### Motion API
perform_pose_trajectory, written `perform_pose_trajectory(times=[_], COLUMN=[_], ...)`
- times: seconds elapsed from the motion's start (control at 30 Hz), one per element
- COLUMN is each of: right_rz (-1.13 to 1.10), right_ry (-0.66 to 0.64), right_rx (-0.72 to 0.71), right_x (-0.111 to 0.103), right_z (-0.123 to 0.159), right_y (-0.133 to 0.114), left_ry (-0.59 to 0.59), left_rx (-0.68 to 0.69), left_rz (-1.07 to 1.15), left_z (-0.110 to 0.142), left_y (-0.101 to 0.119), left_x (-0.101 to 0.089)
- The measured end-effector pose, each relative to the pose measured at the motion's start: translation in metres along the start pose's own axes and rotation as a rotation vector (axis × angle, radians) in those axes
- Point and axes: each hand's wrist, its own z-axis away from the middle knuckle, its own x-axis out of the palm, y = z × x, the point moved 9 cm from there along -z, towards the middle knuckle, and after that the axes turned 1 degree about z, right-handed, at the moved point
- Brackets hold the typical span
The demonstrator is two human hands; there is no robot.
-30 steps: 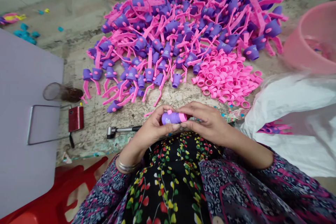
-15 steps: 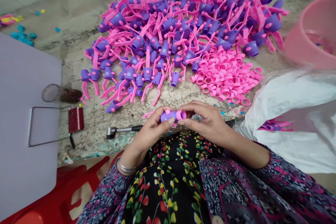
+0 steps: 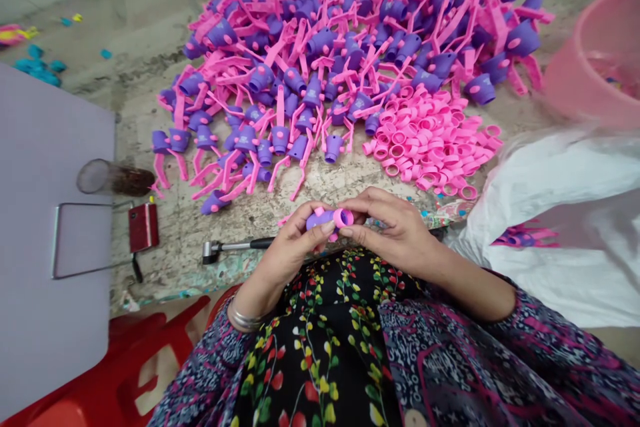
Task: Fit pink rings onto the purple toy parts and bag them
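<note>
Between my left hand [image 3: 285, 243] and my right hand [image 3: 395, 227] is a small purple plastic cup piece [image 3: 323, 219] with a pink ring [image 3: 343, 217] on its end. My left fingers grip the purple body, and my right fingertips press at the ring end. Just beyond my hands, a large heap of purple cups with pink plastic strips [image 3: 310, 60] covers the floor. A smaller heap of loose pink rings [image 3: 425, 147] lies to its right. Below my left hand, a small metal hammer with a black handle [image 3: 235, 245] rests on the floor.
A pink plastic basin [image 3: 595, 60] stands at the right, above a white sack [image 3: 560, 213] holding more pink-and-purple pieces. On the left are a grey board [image 3: 50, 213], a wire frame [image 3: 75, 240], a red phone [image 3: 143, 227] and a fallen glass [image 3: 115, 178]. A red plastic stool [image 3: 145, 353] is at bottom left.
The purple piece has turned in my fingers, so its open pink ring end now faces up and to the right. My hands have shifted slightly, and the view has tilted a little.
</note>
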Motion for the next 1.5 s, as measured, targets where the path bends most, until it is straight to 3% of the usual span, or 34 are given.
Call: perform_pose_trajectory(times=[0.33,0.57,0.9,1.17,1.37,1.5], right_rz=[-0.033,-0.132,-0.131,-0.069,0.04,0.065], right_ry=[-0.038,0.05,0.081,0.037,-0.086,-0.078], right_rx=[0.015,0.03,0.016,0.045,-0.032,-0.042], right_x=[0.005,0.006,0.007,0.006,0.011,0.012], right_z=[-0.002,0.005,0.01,0.008,0.002,0.003], right_y=[0.0,0.0,0.0,0.001,-0.005,-0.004], left_ry=[-0.003,-0.076,-0.063,-0.072,-0.081,-0.064], left_rx=[-0.068,-0.16,-0.173,-0.163,-0.137,-0.108], left_rz=[0.099,0.198,0.208,0.178,0.127,0.118], left_z=[0.002,0.005,0.007,0.006,0.004,0.004], left_y=[0.0,-0.009,-0.011,-0.009,-0.006,-0.008], left_x=[0.005,0.011,0.012,0.012,0.01,0.008])
